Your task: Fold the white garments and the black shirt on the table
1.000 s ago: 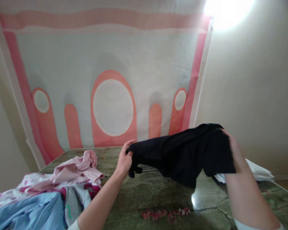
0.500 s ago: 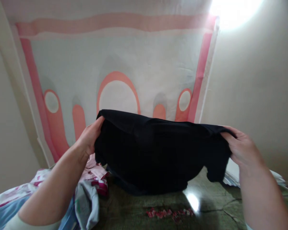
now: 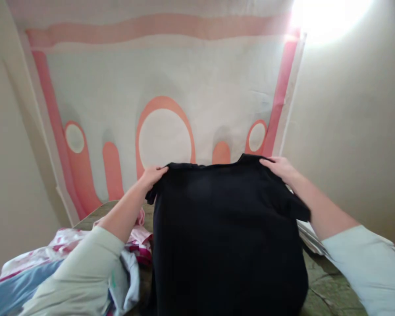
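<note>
Over the table (image 3: pixel 324 278), our left hand (image 3: pixel 152 176) and right hand (image 3: pixel 280 168) each grip a shoulder of a black T-shirt (image 3: pixel 224 237), which hangs spread before us. We judge it light, soft and limp, best held at both shoulders.

One head-worn camera looks forward over both hands (image 3: pixel 153 176) (image 3: pixel 279 168) toward a backdrop (image 3: pixel 217 72).

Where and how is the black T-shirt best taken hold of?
Probably by both shoulders of the black T-shirt, one hand from each side: the top edge spans wide and the limp body hangs below. The left hand and right hand grip it there.
</note>
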Tool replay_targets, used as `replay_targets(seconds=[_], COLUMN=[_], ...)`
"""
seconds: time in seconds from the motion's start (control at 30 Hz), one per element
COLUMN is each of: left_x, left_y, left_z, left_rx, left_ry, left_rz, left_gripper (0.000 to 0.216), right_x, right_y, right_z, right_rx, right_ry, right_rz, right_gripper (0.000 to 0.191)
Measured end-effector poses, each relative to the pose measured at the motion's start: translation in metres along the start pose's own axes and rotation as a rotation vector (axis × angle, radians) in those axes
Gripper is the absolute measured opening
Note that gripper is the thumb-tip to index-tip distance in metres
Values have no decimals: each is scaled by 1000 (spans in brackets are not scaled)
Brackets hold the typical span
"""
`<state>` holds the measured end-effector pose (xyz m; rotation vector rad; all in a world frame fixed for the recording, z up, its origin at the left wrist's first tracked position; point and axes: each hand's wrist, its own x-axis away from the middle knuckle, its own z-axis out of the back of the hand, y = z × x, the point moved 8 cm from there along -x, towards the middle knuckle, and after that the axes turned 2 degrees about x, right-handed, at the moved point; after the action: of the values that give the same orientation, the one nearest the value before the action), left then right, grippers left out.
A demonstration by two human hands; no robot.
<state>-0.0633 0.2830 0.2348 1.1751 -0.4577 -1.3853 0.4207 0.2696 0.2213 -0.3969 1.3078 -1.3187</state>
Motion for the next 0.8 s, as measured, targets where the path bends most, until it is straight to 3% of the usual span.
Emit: replay_targets(seconds=[0.1, 0.2, 0.33, 0.43, 0.5, 0.6, 0.8], left_x=[14, 48, 98, 122, 131, 136, 149], left_y=[-54, -93, -125, -143, -153, -162, -166], left_z=[-42, -88, -141, -163, -171, -176, -175], left_rx=[-258, -430, -574, -652, -729, -832, -889], left_ry=[-126, -345, -619, -729, -758, -707, -594], left_rz=[-21, -82, -140, -126, -119, -141, -20], left_gripper=[34, 37, 44, 55, 62, 67, 69], right_x=[10, 40, 101, 144, 166, 187, 179], right_y=[47, 81, 103, 122, 139, 157, 158], right_z=[-45, -78, -117, -135, -141, -146, -150], right_rx=[361, 487, 643, 754, 834, 903, 884], right_ry=[-173, -360, -658, -780, -812, -803, -717], right_rz=[96, 132, 211, 169, 82, 17, 174], right_gripper=[28, 31, 38, 53, 64, 72, 65])
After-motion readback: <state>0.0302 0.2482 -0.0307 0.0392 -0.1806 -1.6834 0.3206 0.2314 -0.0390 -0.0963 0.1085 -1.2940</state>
